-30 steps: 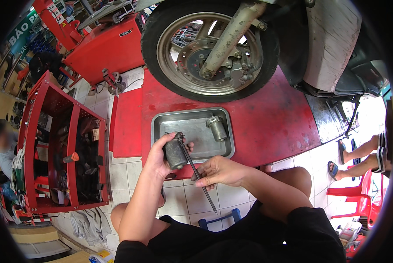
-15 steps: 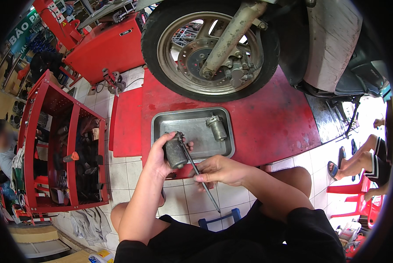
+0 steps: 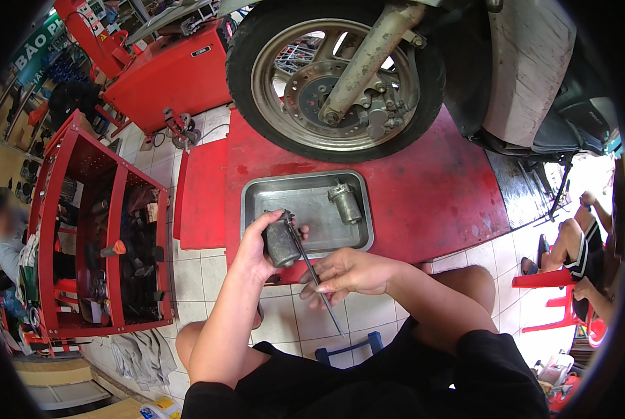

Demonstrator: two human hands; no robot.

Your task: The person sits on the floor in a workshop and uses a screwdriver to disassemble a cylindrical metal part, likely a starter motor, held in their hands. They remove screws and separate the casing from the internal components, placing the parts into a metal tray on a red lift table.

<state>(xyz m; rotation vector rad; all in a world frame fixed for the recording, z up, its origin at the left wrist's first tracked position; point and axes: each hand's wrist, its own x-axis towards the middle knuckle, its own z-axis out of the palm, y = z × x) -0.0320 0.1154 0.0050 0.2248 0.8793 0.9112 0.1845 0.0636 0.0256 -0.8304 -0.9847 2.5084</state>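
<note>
right hand (image 3: 353,272) spread wider on rod (image 3: 333,315); bystander (image 3: 570,243) lower, knees more bent; red chair (image 3: 544,279) shifted

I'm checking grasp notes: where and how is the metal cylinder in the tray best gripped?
Probably around the smooth barrel of the metal cylinder, from above on the person's side: its fitting-covered end points toward the wheel, leaving the plain round body nearer the person.
</note>
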